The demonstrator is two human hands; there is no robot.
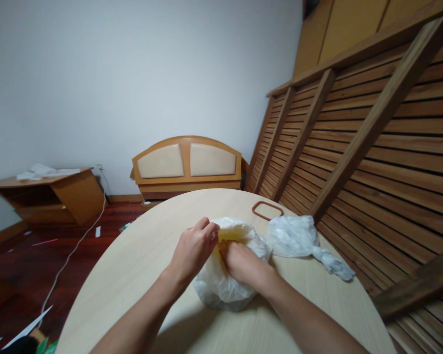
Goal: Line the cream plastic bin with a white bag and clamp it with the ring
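A white plastic bag (227,292) stands on the round pale table, its mouth facing up and something yellow showing inside. With closed fingers, my left hand (199,241) grips the bag's rim on the left side. My right hand (239,260) reaches down into the mouth of the bag; its fingertips are partly hidden there, and I cannot make out whether they hold anything. Just right of this bag lies a second white plastic bag (293,236), crumpled, with a twisted end trailing toward the table's right edge.
A brown rounded frame (268,211) lies near the back right of the round table (133,275). Leaning wooden slats (354,137) rise along the right. Behind stand a headboard (186,162) and a low desk (74,196); a white cable (74,250) crosses the floor.
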